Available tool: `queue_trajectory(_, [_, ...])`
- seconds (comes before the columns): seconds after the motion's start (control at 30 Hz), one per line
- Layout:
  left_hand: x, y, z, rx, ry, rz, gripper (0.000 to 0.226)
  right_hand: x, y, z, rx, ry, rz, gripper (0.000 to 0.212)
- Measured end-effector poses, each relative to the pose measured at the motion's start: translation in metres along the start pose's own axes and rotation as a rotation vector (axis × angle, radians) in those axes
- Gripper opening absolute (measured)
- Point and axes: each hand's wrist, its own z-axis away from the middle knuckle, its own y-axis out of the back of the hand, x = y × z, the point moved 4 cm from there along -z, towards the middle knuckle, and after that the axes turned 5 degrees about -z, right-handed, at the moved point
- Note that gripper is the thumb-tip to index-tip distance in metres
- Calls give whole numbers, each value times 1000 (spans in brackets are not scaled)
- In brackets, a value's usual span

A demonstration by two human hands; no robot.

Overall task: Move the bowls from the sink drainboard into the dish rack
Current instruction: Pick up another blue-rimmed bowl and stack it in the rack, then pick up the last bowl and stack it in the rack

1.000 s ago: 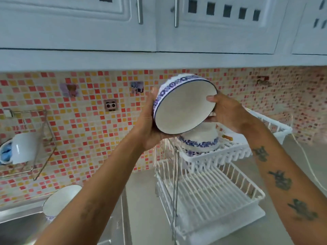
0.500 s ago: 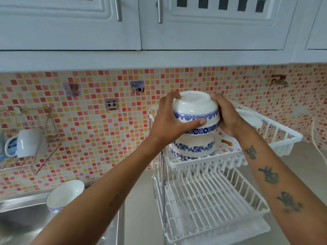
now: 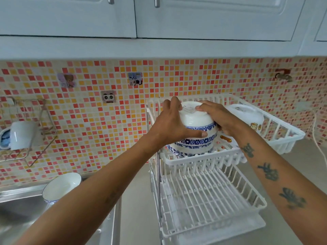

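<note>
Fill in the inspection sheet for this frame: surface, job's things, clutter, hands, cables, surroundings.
Surface: grey countertop under the dish rack; steel sink drainboard at left.
Job's things: top bowl upside down on stacked bowls in the rack's upper tier; one bowl left on the drainboard, tilted.
Clutter: white lidded dish in the upper tier; lower tier holds nothing seen.
Hands: left hand and right hand both grip the top bowl.
Cables: white cord at right.
Surroundings: mosaic tile wall, white cabinets, mug in a wire holder.
</note>
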Motion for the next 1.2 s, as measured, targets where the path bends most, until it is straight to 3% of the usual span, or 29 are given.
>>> queue_trajectory(0.07, [1,-3,0,-38,2,-19,96,4,0,-1,-11,-22,6,47])
queue_trajectory(0.3, [0,-8,-2,-95,-6,-66,98,13,0,-2,-38,-76,32,38])
queue_trajectory(0.47, [0,-12,-1,-184,-36,-165,113,17,-5,0,-50,-146,145,39])
queue_trajectory(0.73, [-2,-15,-3,-198,-31,-179,117,15,-7,3,-20,-144,218,42])
queue_trajectory(0.83, [0,-10,0,-141,-70,-130,112,7,-4,8,128,-43,299,47])
queue_trajectory(0.93, [-11,5,6,32,-96,0,99,-18,-17,21,333,191,442,46])
queue_trajectory(1.03, [-41,20,17,143,-90,-70,88,-44,-53,31,320,308,434,41])
queue_trajectory(1.1, [-69,30,27,133,-46,-93,77,-58,-80,34,311,371,480,39])
queue_trajectory(1.2, [-117,41,49,-14,115,-86,76,-76,-124,36,273,449,500,35])
